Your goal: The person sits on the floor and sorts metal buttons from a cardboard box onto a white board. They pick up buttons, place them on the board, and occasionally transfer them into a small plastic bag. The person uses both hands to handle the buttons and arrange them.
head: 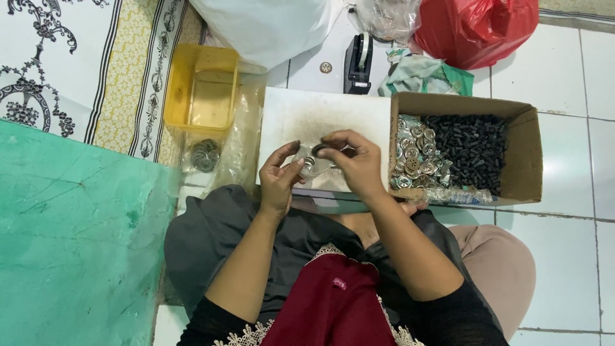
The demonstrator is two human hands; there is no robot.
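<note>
1. Two hands work over my white, smudged square board (320,112): my left hand (280,178) pinches a small round metal disc (308,164).
2. My right hand (355,163) pinches a dark ring (319,149).
3. One brown cardboard box (528,154) beside them holds many shiny discs and black pegs.

One cardboard box (525,160), one yellow tub (202,86), one tape dispenser (359,64), one red bag (477,29), one white board (320,118), two hands (metal discs, black pieces: too many to count).
</note>
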